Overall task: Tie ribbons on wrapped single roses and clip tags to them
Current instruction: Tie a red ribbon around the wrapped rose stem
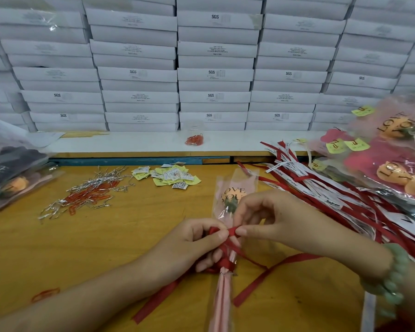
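A single wrapped rose [233,197] lies on the ochre, scuffed wooden table [106,248] at about 6 o'clock in the view. Its crinkly clear sleeve is printed "LOVE YOU", and its slim pink stem wrap runs down to the bottom edge. A flat, matte red ribbon [249,281] is bunched round the sleeve's neck, its two tails trailing toward 5 and 7 o'clock.

The left hand [197,238] pinches a ribbon loop between thumb and forefinger, its other fingers curled round the stem. The right hand [273,219] pinches the facing loop with thumb and forefinger tips, the rest loosely fanned. A bracelet of smooth, pale green beads [391,281] circles that wrist.

At 10 o'clock from the rose lies a tangle of silvery and orange wire paper clips [89,192]. At 11 o'clock is a heap of small yellow and white paper tags [173,177]. At 2 o'clock is a sheaf of red and white ribbon strips [321,188], with glossy finished roses [393,164] beyond. Stacked flat white cardboard boxes [213,75] fill 12 o'clock.
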Motion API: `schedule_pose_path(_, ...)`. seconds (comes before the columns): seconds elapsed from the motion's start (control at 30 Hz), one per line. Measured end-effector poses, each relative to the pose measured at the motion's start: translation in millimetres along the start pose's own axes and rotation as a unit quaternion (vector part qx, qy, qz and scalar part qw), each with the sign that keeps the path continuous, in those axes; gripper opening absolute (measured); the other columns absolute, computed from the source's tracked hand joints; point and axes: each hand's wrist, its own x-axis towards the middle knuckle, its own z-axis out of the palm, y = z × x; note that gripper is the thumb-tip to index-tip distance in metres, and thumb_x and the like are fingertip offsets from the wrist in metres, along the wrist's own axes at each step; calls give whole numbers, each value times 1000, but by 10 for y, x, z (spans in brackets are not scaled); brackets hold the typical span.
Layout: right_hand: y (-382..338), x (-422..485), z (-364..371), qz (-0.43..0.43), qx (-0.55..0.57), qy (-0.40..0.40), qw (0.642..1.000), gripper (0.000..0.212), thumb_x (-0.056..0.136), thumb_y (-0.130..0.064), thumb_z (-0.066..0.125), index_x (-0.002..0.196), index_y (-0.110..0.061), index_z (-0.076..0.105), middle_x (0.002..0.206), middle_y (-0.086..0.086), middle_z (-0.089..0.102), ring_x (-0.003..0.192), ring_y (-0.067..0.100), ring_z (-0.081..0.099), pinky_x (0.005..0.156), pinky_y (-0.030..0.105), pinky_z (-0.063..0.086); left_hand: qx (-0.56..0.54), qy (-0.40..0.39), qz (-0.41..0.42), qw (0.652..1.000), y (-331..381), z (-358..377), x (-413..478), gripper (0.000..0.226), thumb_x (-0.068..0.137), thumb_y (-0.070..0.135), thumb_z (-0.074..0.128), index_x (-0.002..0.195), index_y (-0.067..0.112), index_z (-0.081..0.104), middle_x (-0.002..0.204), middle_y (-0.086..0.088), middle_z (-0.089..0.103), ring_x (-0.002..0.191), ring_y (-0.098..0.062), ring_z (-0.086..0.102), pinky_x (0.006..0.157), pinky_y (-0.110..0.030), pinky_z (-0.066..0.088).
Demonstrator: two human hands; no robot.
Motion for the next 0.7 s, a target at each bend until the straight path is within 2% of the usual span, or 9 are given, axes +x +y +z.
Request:
schedule_pose_path(0.17, -52, -18, -59, -9, 20, 5, 1000, 4, 84, -17, 75, 83, -17, 71, 77, -6, 72, 70, 6, 69, 61, 9, 46, -53, 24, -3, 998, -27, -8, 17, 16, 91, 23, 54, 99, 9, 50, 61, 2, 59, 40, -5, 41, 49, -13, 37)
schedule_pose_path(0.37, -142, -44, -38, -18, 53, -4, 998, 3, 87, -17, 72, 84, -16, 71, 76, -5, 72, 69, 8, 69, 64, 15, 49, -102, 46, -8, 994, -35, -22, 40, 16, 85, 18, 59, 92, 6, 50, 63, -5, 61, 41, -7, 46, 49, -15, 40)
schedule_pose_path(0.47, -160, -54, 101, 1, 63, -19, 998, 3, 86, -15, 73, 83, -16, 73, 78, -3, 74, 65, 5, 67, 61, 15, 49, -107, 57, -5, 993, -23, -19, 36, 15, 82, 17, 62, 88, 6, 56, 65, -10, 62, 47, -10, 52, 50, -15, 41)
schedule_pose_path(0.53, -158, -63, 205, 20, 37, -13, 999, 7, 84, -16, 75, 80, -21, 73, 77, -8, 74, 64, 2, 67, 59, 16, 51, -94, 62, -3, 994, -13, -11, 16, 13, 81, 17, 62, 88, 7, 57, 66, -10, 63, 51, -9, 57, 49, -13, 41)
schedule_pose_path(0.63, -132, -70, 305, 21, -78, 43, 996, 10, 80, -25, 79, 77, -25, 70, 74, -14, 71, 66, 4, 64, 64, 29, 56, -94, 81, 1, 992, -19, -7, 5, 12, 79, 14, 64, 86, 6, 59, 72, -8, 67, 59, -11, 63, 56, -17, 51)
schedule_pose_path(0.7, -125, -78, 319, 4, -142, 90, 986, 17, 77, -32, 80, 78, -30, 63, 78, -18, 64, 74, 5, 60, 65, 26, 53, -88, 93, 9, 992, -19, -1, 5, 5, 78, 15, 66, 81, 12, 64, 75, -8, 69, 61, -12, 64, 59, -20, 53)
